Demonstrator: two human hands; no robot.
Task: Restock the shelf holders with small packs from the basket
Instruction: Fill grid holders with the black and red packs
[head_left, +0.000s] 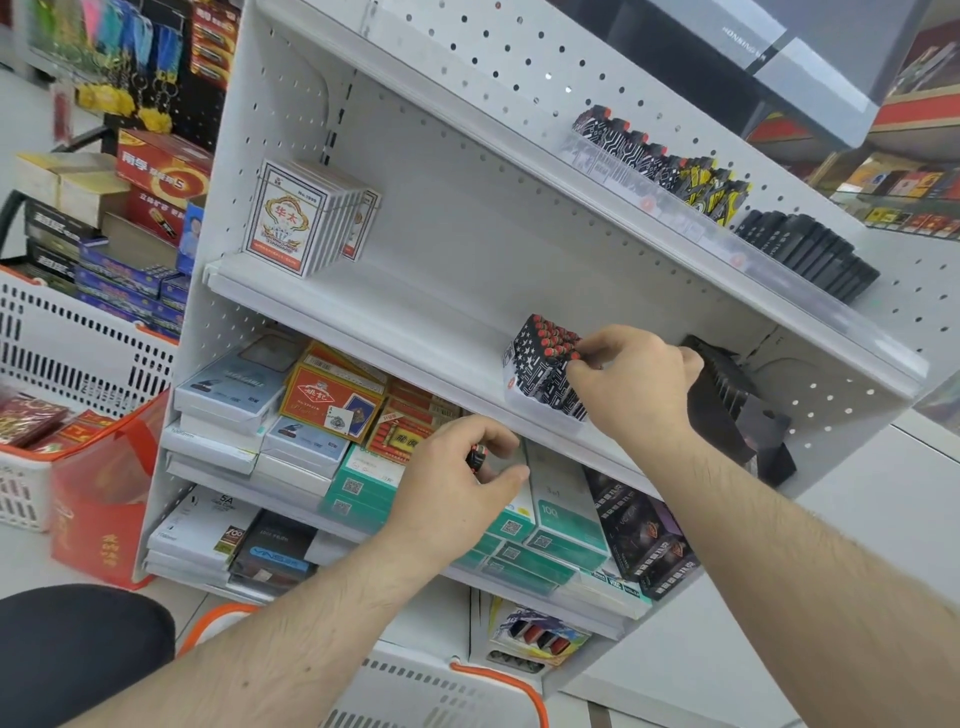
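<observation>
restocking partly done, one pack in hand

the clear holder (540, 402) at 3 o'clock on the middle shelf (395, 317) already stands packed with red-capped small packs (545, 353), so this tray looks near full. the right hand (636, 382) pinches the tops of the row, fingers together on a pack. the left hand (462, 483), at 6 o'clock just below, curls round another red-topped pack (475, 457) waiting its turn. the basket (447, 691) sits at 6 o'clock low down; its contents cannot be told.

A white pegboard shelving unit (467, 218) fills the shop view under even light; pale floor (31, 561) lies at left, with wooden display shelves (914, 197) at far right
</observation>
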